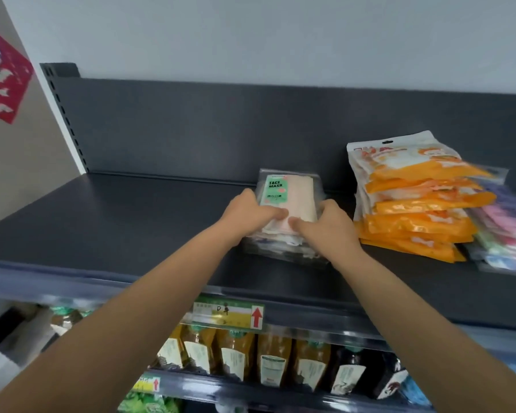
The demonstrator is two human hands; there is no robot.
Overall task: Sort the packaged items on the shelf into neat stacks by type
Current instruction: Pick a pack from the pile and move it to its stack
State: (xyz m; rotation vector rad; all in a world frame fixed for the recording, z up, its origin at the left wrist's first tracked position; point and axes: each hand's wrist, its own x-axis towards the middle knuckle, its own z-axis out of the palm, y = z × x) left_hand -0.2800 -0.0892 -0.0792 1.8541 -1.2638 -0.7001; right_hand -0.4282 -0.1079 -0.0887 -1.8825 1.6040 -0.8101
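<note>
Head cam: dark shelf. Mid-shelf, stack of clear face mask packs, top pack w/ green label. Left hand and right hand both on stack's near end, fingers curled round top packs, gripping. Just right: stack of orange packs; beyond it, touching, pastel packs. Below: bottles, price tag.

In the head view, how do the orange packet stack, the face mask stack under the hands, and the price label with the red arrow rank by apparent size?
1. Orange packet stack, the largest.
2. Face mask stack, partly covered by the left hand and right hand.
3. Price label, the smallest, though it is nearer the camera.
</note>
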